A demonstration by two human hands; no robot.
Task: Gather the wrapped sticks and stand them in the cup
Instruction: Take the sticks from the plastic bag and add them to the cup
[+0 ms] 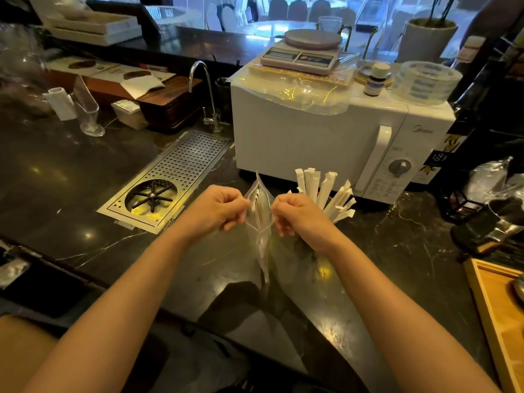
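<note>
A clear plastic bag (pixel 260 222) hangs between my two hands above the black counter, with a few white wrapped sticks showing inside its top. My left hand (pixel 217 208) pinches the bag's left edge and my right hand (pixel 297 215) pinches its right edge, pulling the mouth apart. Just behind my right hand, several white wrapped sticks (pixel 326 191) fan upward and to the right. The cup holding them is hidden by my right hand and wrist.
A white microwave (pixel 326 137) stands right behind the sticks, with a kitchen scale (pixel 303 52) on top. A perforated metal rinser tray (pixel 167 180) and a tap (pixel 208 95) lie to the left. A wooden tray (pixel 499 307) sits at the right edge.
</note>
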